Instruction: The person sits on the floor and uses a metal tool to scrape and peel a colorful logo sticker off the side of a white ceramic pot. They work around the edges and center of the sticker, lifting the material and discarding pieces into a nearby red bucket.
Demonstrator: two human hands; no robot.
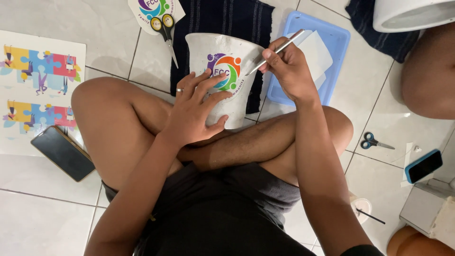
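A white pot (222,71) with a round multicoloured sticker on its side rests tilted on the crossed legs of a person sitting on the tiled floor (42,208). The left hand (194,111), a ring on one finger, lies with fingers spread flat against the pot's side, partly over the sticker. The right hand (289,68) is just right of the pot's rim, its fingers pinched together around a thin metal tool (277,50) whose lower tip reaches the pot's edge near the sticker. Behind the pot lies a dark striped cloth (222,19), and to the pot's right a blue tray (339,42) holding white paper. Yellow-handled scissors (165,31) lie up and left of the pot; further left are puzzle-patterned printed sheets (38,71) and a dark phone (62,152). Well to the pot's right, blue-handled scissors (374,141) and a blue-cased phone (423,166) lie on the floor.
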